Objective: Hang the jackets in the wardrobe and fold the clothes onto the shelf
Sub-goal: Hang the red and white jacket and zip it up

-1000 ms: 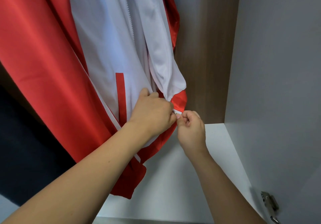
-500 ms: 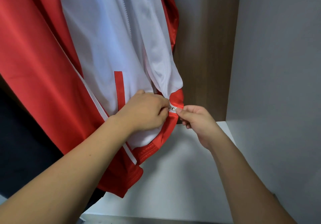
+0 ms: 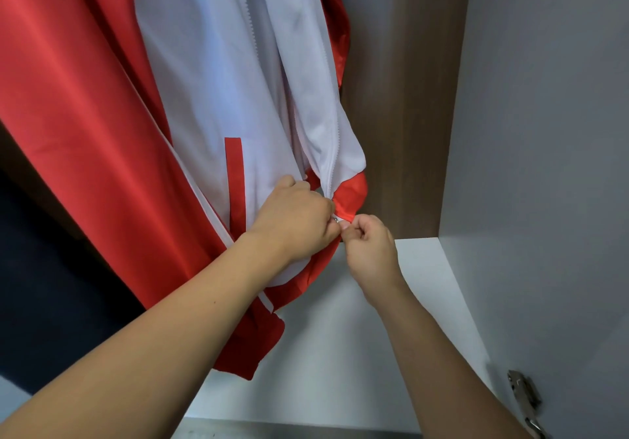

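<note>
Fingers of both hands meet at centre frame: the left hand curls round the white panel's bottom edge, the right hand pinches the red hem beside it, with a small metal zip slider between them. From there the red-and-white zip-up jacket rises toward the upper left, apparently already hung in the grey-walled wardrobe. Zipping seems barely begun; the white shelf below shows no folded clothes

Left hand fingers curled, pinching, right hand pinching beside it
</note>
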